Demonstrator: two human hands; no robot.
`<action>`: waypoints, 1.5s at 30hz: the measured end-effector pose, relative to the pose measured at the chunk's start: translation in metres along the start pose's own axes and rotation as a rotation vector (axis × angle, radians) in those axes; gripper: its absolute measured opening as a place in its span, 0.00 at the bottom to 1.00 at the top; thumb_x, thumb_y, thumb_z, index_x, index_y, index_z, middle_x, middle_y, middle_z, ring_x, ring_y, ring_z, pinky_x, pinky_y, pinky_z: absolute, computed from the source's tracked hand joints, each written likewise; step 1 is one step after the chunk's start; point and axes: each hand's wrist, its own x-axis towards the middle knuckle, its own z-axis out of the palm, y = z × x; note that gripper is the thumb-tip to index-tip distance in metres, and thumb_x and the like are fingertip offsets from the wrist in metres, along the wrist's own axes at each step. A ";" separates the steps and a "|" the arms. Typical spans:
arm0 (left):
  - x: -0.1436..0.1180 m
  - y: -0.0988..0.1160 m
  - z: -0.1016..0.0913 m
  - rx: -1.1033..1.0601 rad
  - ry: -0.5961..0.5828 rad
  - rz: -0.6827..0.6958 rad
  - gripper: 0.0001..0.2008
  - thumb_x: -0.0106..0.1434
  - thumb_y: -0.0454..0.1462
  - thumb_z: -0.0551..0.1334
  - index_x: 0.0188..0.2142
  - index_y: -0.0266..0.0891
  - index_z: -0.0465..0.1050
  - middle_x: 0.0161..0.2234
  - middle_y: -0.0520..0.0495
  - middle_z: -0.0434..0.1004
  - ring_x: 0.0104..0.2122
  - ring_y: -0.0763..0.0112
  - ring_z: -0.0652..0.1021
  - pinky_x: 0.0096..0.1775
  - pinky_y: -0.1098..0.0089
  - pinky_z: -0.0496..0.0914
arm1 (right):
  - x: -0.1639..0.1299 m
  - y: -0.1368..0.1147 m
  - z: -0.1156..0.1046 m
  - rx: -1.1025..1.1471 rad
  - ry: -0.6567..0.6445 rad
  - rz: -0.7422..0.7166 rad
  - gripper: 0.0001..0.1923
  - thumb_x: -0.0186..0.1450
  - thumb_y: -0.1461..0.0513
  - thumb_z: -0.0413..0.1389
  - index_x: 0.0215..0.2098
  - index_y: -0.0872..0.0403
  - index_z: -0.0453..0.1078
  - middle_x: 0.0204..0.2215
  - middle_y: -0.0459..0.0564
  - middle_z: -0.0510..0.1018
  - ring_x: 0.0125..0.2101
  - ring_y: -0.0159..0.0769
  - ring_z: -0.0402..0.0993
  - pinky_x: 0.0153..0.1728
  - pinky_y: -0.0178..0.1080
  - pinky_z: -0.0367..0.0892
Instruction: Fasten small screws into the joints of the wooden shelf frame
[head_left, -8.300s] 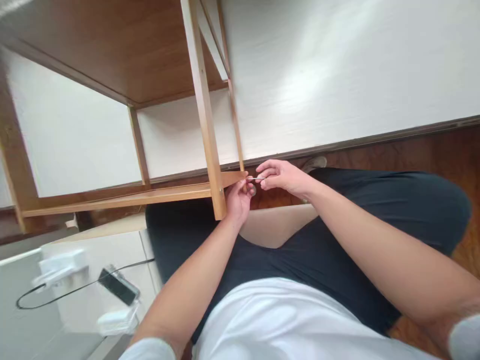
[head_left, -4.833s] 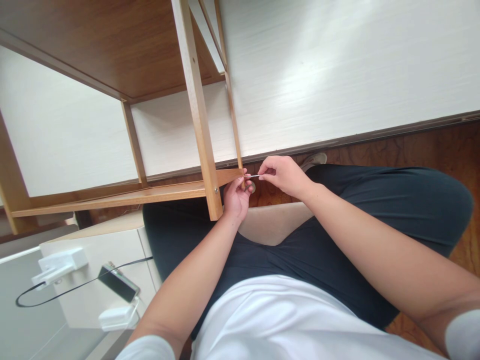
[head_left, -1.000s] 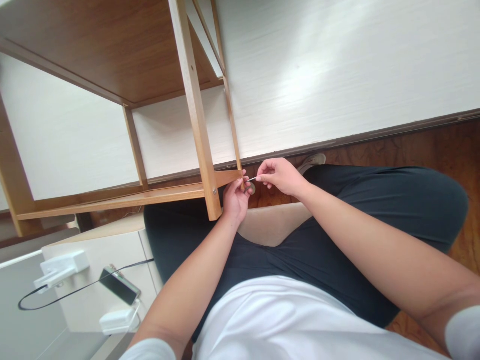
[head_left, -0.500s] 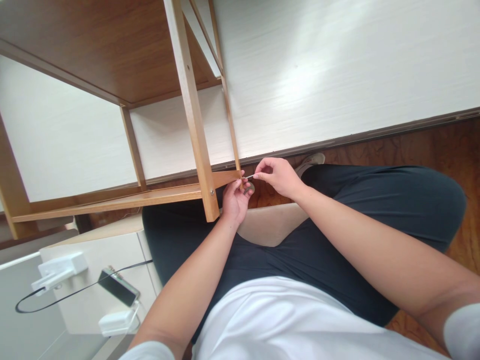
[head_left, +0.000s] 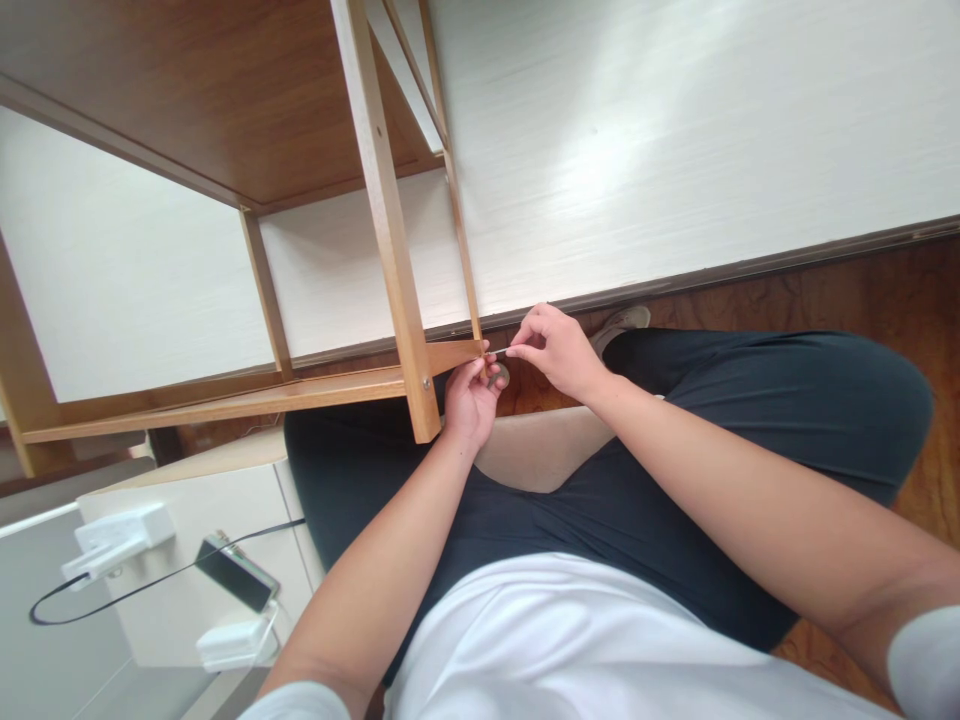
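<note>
My right hand (head_left: 559,350) is closed in a pinch on a thin metal rod (head_left: 499,351), which points left at the corner of a wooden shelf frame (head_left: 390,240). My left hand (head_left: 472,400) is closed around the low end of the frame's rear post (head_left: 466,270), beside the short crosspiece (head_left: 452,354). The rod's tip meets the post by my left fingertips; exactly what it touches is too small to tell. A round greyish thing (head_left: 501,375) shows at my left fingers, its kind unclear.
The frame's front post (head_left: 416,385) stands close left of my left hand, with a screw head in it. A pale cabinet top (head_left: 187,560) at lower left bears a power strip (head_left: 124,540), a dark-screened device (head_left: 236,575), a white adapter (head_left: 236,645) and a cable. A white wall (head_left: 712,140) rises behind.
My right hand has shifted slightly upward and turned a little, with the rod still pinched. My left hand stays at the post; the frame looks nearly unmoved.
</note>
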 end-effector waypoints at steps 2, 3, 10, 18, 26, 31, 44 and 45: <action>0.000 0.000 0.000 -0.008 0.003 0.001 0.13 0.55 0.34 0.69 0.42 0.39 0.81 0.33 0.50 0.80 0.30 0.76 0.77 0.33 0.72 0.66 | 0.000 0.000 0.000 -0.048 -0.012 -0.019 0.08 0.62 0.64 0.66 0.27 0.53 0.73 0.30 0.46 0.71 0.31 0.36 0.68 0.35 0.39 0.63; 0.000 0.000 0.001 -0.011 0.005 0.001 0.13 0.55 0.34 0.69 0.42 0.39 0.81 0.32 0.50 0.80 0.30 0.76 0.77 0.33 0.72 0.66 | -0.001 -0.001 -0.001 -0.065 -0.019 -0.020 0.08 0.62 0.64 0.66 0.27 0.53 0.73 0.29 0.46 0.71 0.31 0.36 0.68 0.35 0.39 0.63; 0.000 0.000 0.001 0.005 0.011 0.006 0.13 0.55 0.35 0.69 0.41 0.39 0.81 0.33 0.49 0.80 0.30 0.76 0.77 0.33 0.73 0.66 | 0.001 0.001 0.000 -0.028 -0.037 0.070 0.07 0.61 0.64 0.67 0.27 0.54 0.75 0.26 0.46 0.76 0.29 0.34 0.69 0.34 0.38 0.63; 0.000 -0.001 0.000 0.003 -0.001 0.014 0.16 0.54 0.36 0.70 0.44 0.40 0.81 0.32 0.51 0.80 0.29 0.77 0.77 0.32 0.73 0.66 | 0.003 0.006 0.008 0.478 -0.148 0.515 0.08 0.59 0.62 0.67 0.27 0.56 0.73 0.17 0.43 0.73 0.16 0.27 0.65 0.18 0.32 0.60; 0.000 -0.001 0.000 0.014 0.010 0.021 0.16 0.54 0.36 0.70 0.43 0.40 0.81 0.32 0.50 0.80 0.29 0.76 0.76 0.32 0.73 0.66 | 0.004 0.007 0.007 0.674 -0.170 0.643 0.14 0.56 0.61 0.71 0.25 0.56 0.70 0.17 0.45 0.75 0.15 0.26 0.66 0.16 0.29 0.63; 0.000 -0.001 0.000 0.023 0.007 0.022 0.14 0.54 0.36 0.70 0.42 0.40 0.81 0.33 0.50 0.80 0.30 0.76 0.76 0.33 0.72 0.66 | 0.006 0.004 -0.002 0.533 -0.174 0.539 0.12 0.57 0.62 0.70 0.26 0.57 0.72 0.20 0.47 0.78 0.15 0.23 0.63 0.14 0.27 0.58; 0.000 0.000 0.001 0.051 0.016 0.022 0.16 0.54 0.36 0.69 0.44 0.41 0.81 0.34 0.49 0.80 0.30 0.75 0.77 0.33 0.72 0.66 | 0.003 0.004 -0.004 0.152 -0.165 0.226 0.03 0.58 0.66 0.64 0.30 0.53 0.76 0.28 0.46 0.81 0.32 0.38 0.78 0.34 0.38 0.71; 0.000 0.000 0.001 0.051 0.013 0.021 0.16 0.54 0.37 0.69 0.44 0.41 0.81 0.34 0.49 0.80 0.30 0.75 0.77 0.33 0.72 0.66 | 0.002 0.004 -0.004 0.124 -0.167 0.208 0.03 0.58 0.66 0.64 0.30 0.53 0.76 0.28 0.46 0.81 0.33 0.38 0.78 0.35 0.38 0.70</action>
